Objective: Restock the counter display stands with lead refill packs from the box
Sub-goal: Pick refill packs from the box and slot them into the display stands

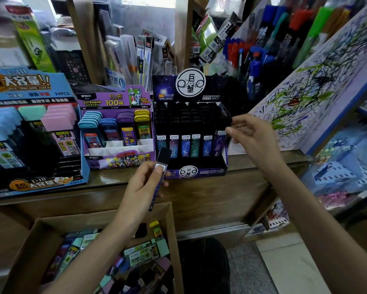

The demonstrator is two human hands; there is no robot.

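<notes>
My left hand point(145, 183) holds a slim dark lead refill pack point(160, 169) upright, just in front of the wooden counter and below the black constellation display stand point(199, 172). My right hand point(252, 134) hovers at that stand's right edge, fingers apart and empty, touching or nearly touching the rightmost purple pack point(219, 143). The stand's slots are filled with dark-capped packs. A purple display stand point(119, 153) to its left has blue, purple and yellow packs and bare front slots. The open cardboard box point(172, 230) below holds several mixed refill packs.
A large blue display stand point(34, 183) with pastel-capped packs sits at the counter's left end. A slanted scribble-covered test pad point(318, 98) rises at the right, with pen racks behind it. Hanging stationery crowds the back. Blue shelves point(343, 172) stand on the right.
</notes>
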